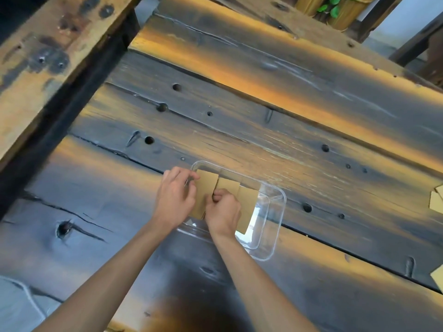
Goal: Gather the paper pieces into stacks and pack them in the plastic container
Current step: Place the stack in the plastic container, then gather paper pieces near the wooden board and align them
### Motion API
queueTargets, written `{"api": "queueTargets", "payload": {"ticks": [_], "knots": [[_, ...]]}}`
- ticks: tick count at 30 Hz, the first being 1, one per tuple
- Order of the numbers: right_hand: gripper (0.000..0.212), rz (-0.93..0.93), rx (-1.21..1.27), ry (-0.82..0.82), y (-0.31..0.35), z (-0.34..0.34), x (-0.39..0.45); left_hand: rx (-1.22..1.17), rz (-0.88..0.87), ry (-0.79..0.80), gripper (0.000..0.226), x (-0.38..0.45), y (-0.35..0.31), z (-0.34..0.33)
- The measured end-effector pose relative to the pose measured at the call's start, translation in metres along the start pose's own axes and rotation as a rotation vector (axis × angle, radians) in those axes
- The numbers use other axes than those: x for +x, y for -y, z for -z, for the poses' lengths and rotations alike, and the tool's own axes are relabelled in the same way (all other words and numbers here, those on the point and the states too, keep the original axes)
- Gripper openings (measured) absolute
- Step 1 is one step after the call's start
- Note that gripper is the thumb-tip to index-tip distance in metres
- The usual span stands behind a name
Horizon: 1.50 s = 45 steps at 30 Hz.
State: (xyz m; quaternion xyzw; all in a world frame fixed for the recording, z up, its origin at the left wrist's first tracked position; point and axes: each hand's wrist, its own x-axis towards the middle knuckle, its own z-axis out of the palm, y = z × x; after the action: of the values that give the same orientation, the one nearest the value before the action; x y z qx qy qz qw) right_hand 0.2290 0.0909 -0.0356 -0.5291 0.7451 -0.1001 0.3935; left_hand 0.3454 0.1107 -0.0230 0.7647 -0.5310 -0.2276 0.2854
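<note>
A clear plastic container (275, 226) lies on the dark wooden table, near the middle. Inside it are three stacks of brown paper pieces side by side: a left stack (206, 185), a middle stack (229, 184) and a right stack (248, 207). My left hand (175, 197) grips the left stack at its left edge, fingers curled over its top corner. My right hand (223, 212) is curled over the container with its fingertips pinching at the seam between the left and middle stacks. The lower parts of those two stacks are hidden by my hands.
More loose brown paper pieces (436, 200) lie at the table's right edge, with another piece (437, 276) lower down. A wooden bench or beam (48, 56) runs along the upper left. Potted greenery (330, 6) stands beyond the far edge.
</note>
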Motion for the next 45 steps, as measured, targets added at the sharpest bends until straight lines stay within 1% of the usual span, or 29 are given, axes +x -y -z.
{"api": "queueTargets", "payload": {"ticks": [4,6,8,9,12,14,18,21,24,26,29,31,33,36,39,45], "knots": [[0.024,0.031,-0.052,0.046,0.001,-0.001,0.001,0.0,-0.017,-0.002,0.017,0.0,0.002,0.001],[0.022,0.048,-0.049,0.072,0.002,0.002,0.001,0.008,-0.009,-0.004,0.017,0.0,0.001,0.002],[0.016,0.069,-0.016,0.054,0.0,0.007,-0.001,0.021,-0.005,0.0,0.017,0.001,0.0,0.002],[0.019,0.079,0.01,0.021,-0.002,0.009,-0.002,0.026,-0.005,0.002,0.017,0.002,0.0,0.002],[0.044,0.045,0.062,-0.078,-0.012,0.015,-0.005,0.04,-0.009,-0.005,0.017,0.003,-0.001,0.002],[0.053,0.002,0.072,-0.072,-0.019,0.018,-0.005,0.062,-0.014,-0.021,0.016,0.002,-0.002,0.001],[0.05,0.002,0.106,0.002,-0.025,0.018,-0.007,0.086,-0.031,-0.062,0.016,-0.001,-0.005,0.001],[0.044,0.0,0.149,0.007,-0.027,0.022,-0.01,0.101,-0.056,-0.078,0.016,-0.004,-0.012,-0.001],[0.033,0.023,0.185,0.005,-0.031,0.033,-0.01,0.113,-0.097,-0.076,0.02,-0.003,-0.024,-0.004],[0.028,0.08,0.193,-0.01,-0.036,0.047,-0.01,0.139,-0.141,-0.039,0.025,-0.002,-0.038,-0.009],[0.025,0.231,0.185,-0.039,-0.046,0.079,-0.006,0.178,-0.261,0.056,0.034,0.003,-0.066,-0.019],[0.025,0.34,0.166,-0.075,-0.058,0.104,0.0,0.188,-0.349,0.112,0.043,0.006,-0.087,-0.031],[0.025,0.404,0.156,-0.12,-0.072,0.131,0.007,0.191,-0.384,0.167,0.055,0.008,-0.108,-0.044],[0.026,0.409,0.181,-0.156,-0.097,0.165,0.018,0.23,-0.401,0.222,0.067,0.006,-0.134,-0.065],[0.029,0.38,0.179,-0.19,-0.129,0.197,0.026,0.261,-0.434,0.269,0.07,-0.002,-0.16,-0.087],[0.034,0.253,0.129,-0.239,-0.209,0.262,0.035,0.279,-0.461,0.373,0.073,-0.023,-0.214,-0.14]]}}
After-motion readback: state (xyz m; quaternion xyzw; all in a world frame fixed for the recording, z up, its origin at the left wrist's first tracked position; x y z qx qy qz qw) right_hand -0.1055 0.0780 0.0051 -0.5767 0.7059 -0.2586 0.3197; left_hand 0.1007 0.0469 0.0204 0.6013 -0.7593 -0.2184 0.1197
